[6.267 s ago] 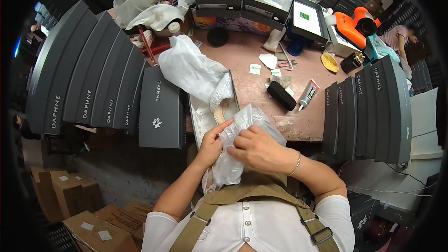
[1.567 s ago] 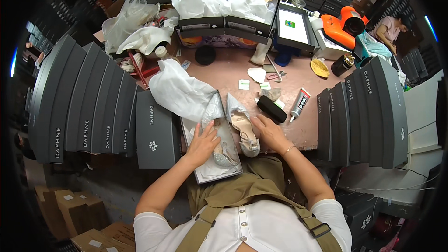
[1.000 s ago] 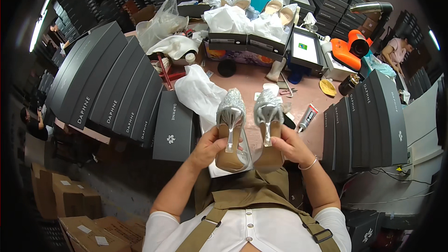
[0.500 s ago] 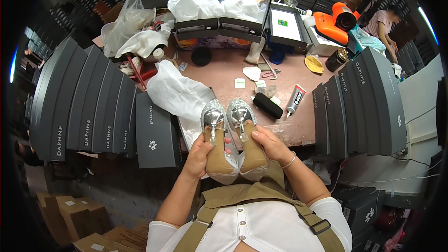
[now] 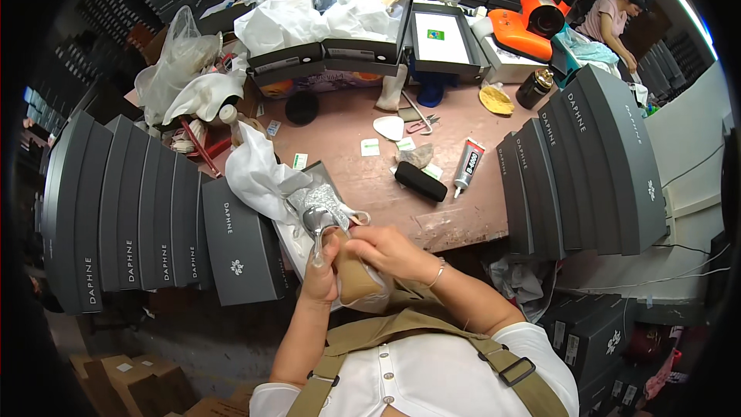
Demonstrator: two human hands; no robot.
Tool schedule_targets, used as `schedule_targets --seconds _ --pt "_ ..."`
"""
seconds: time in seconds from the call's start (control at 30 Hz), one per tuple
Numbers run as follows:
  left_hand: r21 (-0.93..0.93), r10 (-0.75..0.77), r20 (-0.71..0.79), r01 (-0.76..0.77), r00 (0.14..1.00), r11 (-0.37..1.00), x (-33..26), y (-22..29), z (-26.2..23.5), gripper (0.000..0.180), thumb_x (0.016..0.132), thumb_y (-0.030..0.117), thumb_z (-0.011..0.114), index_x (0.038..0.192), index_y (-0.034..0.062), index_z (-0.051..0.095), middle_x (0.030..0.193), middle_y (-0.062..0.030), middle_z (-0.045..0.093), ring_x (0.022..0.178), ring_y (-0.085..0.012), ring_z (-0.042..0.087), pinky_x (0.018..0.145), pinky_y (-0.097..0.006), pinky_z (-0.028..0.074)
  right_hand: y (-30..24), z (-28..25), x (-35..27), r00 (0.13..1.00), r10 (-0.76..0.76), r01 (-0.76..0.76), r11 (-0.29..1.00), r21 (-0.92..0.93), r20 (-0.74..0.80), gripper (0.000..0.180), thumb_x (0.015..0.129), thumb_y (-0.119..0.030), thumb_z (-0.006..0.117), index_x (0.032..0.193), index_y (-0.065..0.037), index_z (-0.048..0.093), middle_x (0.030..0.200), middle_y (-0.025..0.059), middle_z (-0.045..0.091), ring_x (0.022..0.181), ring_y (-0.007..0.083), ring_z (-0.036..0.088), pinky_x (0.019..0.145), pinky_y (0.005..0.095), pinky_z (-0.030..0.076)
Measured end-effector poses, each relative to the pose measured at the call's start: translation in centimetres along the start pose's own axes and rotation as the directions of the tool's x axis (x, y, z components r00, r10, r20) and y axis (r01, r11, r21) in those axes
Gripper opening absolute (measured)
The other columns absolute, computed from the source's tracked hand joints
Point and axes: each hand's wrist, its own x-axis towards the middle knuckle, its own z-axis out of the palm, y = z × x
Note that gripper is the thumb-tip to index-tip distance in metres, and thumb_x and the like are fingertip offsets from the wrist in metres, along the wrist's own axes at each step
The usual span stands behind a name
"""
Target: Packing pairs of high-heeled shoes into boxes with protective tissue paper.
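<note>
A silver glitter high-heeled shoe (image 5: 356,278) is held sole up in front of my body, its tan sole facing me and clear film around its toe. My left hand (image 5: 320,272) is closed round its side by the slim heel. My right hand (image 5: 384,251) pinches at the sole's right edge with curled fingers. Part of a second shoe seems to lie behind it, mostly hidden. Just beyond my hands is an open shoebox (image 5: 287,241) at the table's front edge, with white tissue paper (image 5: 258,170) spilling from it.
Grey shoeboxes stand in a row at left (image 5: 104,216) and at right (image 5: 594,162). On the table (image 5: 440,232) lie a glue tube (image 5: 468,167), a black brush-like block (image 5: 421,181) and a yellow pad (image 5: 496,99). An orange heat gun (image 5: 521,35) sits far right; a person (image 5: 606,19) works beyond.
The two shoes, held side by side with soles up, have been brought together and turned, so one sole now shows. My right hand has moved left across to it. The view has shifted slightly.
</note>
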Motion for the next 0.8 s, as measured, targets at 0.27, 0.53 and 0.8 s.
schedule_targets --seconds 0.27,0.53,0.8 --pt "0.248 -0.232 0.123 0.196 0.965 0.949 -1.6 5.7 1.5 0.034 0.095 0.026 0.056 0.116 0.0000 0.048 0.098 -0.0148 0.063 0.080 -0.0250 0.067 0.067 -0.036 0.057 10.8 -12.0 2.4 0.869 -0.239 -0.291 0.464 -0.837 -0.434 0.026 0.079 -0.022 0.070 0.098 -0.006 0.063 0.106 0.0169 0.061 0.101 0.0336 0.056 0.084 0.0431 0.043" --pt "0.442 -0.280 0.094 0.212 0.955 0.872 -4.4 6.2 0.5 0.029 0.084 0.011 0.071 0.104 -0.0006 0.055 0.092 -0.0103 0.065 0.073 -0.0220 0.068 0.065 -0.033 0.055 4.6 -5.3 0.5 0.757 -0.556 0.194 0.693 -0.695 -0.343 0.045 0.078 -0.005 0.064 0.121 -0.002 0.054 0.121 0.0184 0.050 0.103 0.0360 0.056 0.090 0.0389 0.047" --pt "0.406 -0.320 0.062 0.269 0.945 0.873 -6.1 4.9 0.5 0.030 0.082 0.009 0.072 0.103 -0.0039 0.057 0.086 -0.0100 0.065 0.068 -0.0214 0.068 0.062 -0.032 0.056 -3.2 0.0 -0.6 0.610 -0.757 0.518 0.158 -0.841 0.234 0.044 0.070 -0.005 0.064 0.114 -0.007 0.065 0.087 0.0079 0.055 0.069 0.0214 0.053 0.060 0.0332 0.045"
